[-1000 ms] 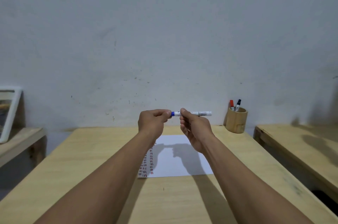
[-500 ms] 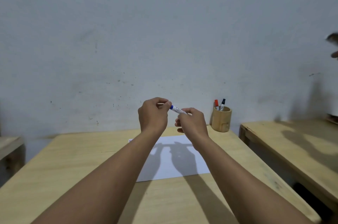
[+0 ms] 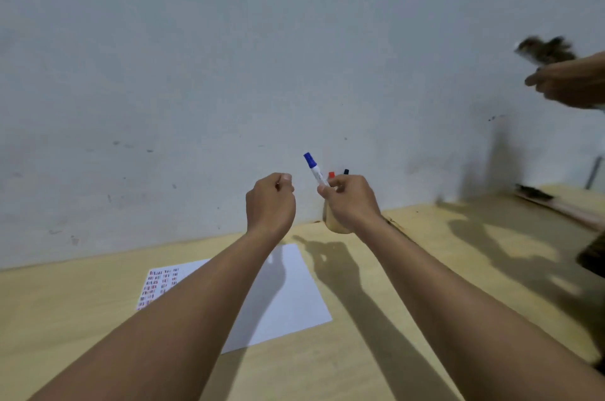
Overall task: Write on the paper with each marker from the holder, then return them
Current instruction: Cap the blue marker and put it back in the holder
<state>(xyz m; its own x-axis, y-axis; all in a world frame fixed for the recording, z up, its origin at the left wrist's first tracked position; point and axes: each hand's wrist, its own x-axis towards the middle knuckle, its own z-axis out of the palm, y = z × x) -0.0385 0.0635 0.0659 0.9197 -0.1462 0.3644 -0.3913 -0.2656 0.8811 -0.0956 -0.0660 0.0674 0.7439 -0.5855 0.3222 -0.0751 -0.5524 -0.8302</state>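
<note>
Right hand (image 3: 348, 201) grips capped blue marker (image 3: 313, 170) above holder (image 3: 335, 224); left hand (image 3: 270, 204) fisted, contents unclear. Paper (image 3: 288, 296) marked at 9 o'clock edge; return pending.

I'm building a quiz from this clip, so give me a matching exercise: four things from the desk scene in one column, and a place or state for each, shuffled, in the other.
Things:
1. blue marker
2. red marker
3. paper
4. left hand

Places or states:
A. lying flat on the desk, rows of marks at its left edge
B. closed in a fist, raised over the desk
C. held in the right hand, capped end up
D. standing in the wooden holder

Pairs: 1-C, 2-D, 3-A, 4-B
</note>
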